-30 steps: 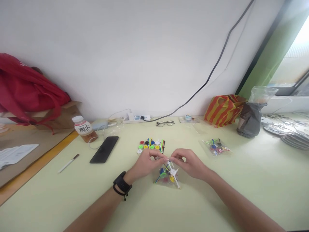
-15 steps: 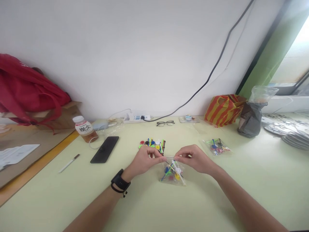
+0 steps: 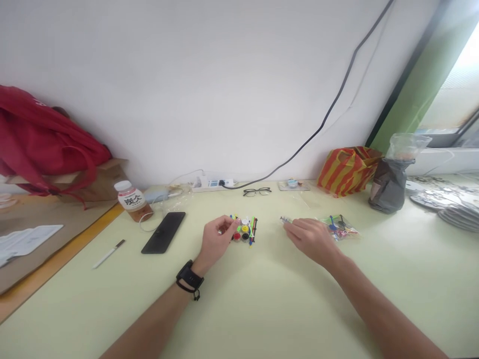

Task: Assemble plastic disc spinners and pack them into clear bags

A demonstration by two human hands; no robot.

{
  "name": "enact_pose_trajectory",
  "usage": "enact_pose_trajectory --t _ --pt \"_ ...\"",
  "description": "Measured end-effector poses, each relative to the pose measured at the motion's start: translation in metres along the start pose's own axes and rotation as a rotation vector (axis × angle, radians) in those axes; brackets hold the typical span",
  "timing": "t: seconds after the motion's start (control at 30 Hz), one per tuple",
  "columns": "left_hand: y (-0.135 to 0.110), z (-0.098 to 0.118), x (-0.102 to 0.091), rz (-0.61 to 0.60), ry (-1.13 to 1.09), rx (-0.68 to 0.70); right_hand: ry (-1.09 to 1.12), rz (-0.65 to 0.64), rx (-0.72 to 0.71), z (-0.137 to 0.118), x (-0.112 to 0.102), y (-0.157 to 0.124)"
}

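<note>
My left hand (image 3: 217, 238), with a black watch (image 3: 190, 277) on its wrist, is over the left side of a group of small coloured plastic pieces (image 3: 245, 229). Its thumb and fingers are pinched together, and what lies between them cannot be made out. The group holds round discs and thin sticks in red, black, yellow, white and green. Further right, my right hand (image 3: 309, 235) is closed on a small clear plastic bag (image 3: 285, 219), mostly hidden under the fingers. Just behind that hand lies another clear bag of coloured pieces (image 3: 342, 228).
Left of my hands are a black phone (image 3: 163, 233), a pen (image 3: 109, 254) and a drink bottle (image 3: 133, 202). Glasses (image 3: 257, 191) and a power strip (image 3: 213, 183) lie along the wall. A striped bag (image 3: 346, 169), a grey bag (image 3: 388, 187) and stacked discs (image 3: 462, 217) stand right.
My hands have moved apart from the bag they held together. The right one has carried the bag right and away from me; the left has gone to the coloured pieces.
</note>
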State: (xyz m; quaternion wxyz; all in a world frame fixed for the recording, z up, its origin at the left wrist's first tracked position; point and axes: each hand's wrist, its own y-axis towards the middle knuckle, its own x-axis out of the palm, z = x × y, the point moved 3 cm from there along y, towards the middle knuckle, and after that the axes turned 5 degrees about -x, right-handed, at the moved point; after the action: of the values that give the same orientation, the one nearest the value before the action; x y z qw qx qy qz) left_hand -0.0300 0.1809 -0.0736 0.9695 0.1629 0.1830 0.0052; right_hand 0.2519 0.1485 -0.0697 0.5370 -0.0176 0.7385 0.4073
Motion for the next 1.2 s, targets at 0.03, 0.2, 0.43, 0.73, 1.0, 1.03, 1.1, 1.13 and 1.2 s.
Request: enact_pose_trajectory --t 0.03,0.2,0.43,0.73,1.0,1.03,1.1,1.13,1.2 --pt "0.001 -0.001 -0.002 0.042 0.04 0.028 -0.045 -0.089 -0.016 -0.002 0.007 -0.001" --pt "0.003 -0.008 -0.006 0.142 0.26 0.155 -0.165 -0.427 0.057 -0.006 0.033 -0.001" --pt "-0.006 -0.008 0.005 -0.103 0.543 0.283 -0.266 -0.509 0.273 0.02 0.027 -0.006" --pt "-0.028 0.0 0.033 -0.364 0.714 0.378 -0.324 -0.465 0.398 0.045 0.001 -0.009" --pt "-0.015 -0.005 0.044 -0.389 0.766 0.398 -0.028 -0.306 0.008 -0.012 0.038 0.004" --pt "-0.013 -0.005 0.046 -0.394 0.765 0.407 -0.019 -0.296 -0.026 -0.017 0.042 0.003" --pt "-0.01 -0.005 0.051 -0.402 0.761 0.403 0.014 -0.256 -0.05 -0.022 0.049 0.003" --pt "-0.008 -0.005 0.053 -0.406 0.758 0.391 0.046 -0.229 -0.041 -0.023 0.051 0.002" --pt "-0.007 -0.005 0.057 -0.415 0.748 0.372 0.135 -0.165 0.017 -0.021 0.053 0.002"
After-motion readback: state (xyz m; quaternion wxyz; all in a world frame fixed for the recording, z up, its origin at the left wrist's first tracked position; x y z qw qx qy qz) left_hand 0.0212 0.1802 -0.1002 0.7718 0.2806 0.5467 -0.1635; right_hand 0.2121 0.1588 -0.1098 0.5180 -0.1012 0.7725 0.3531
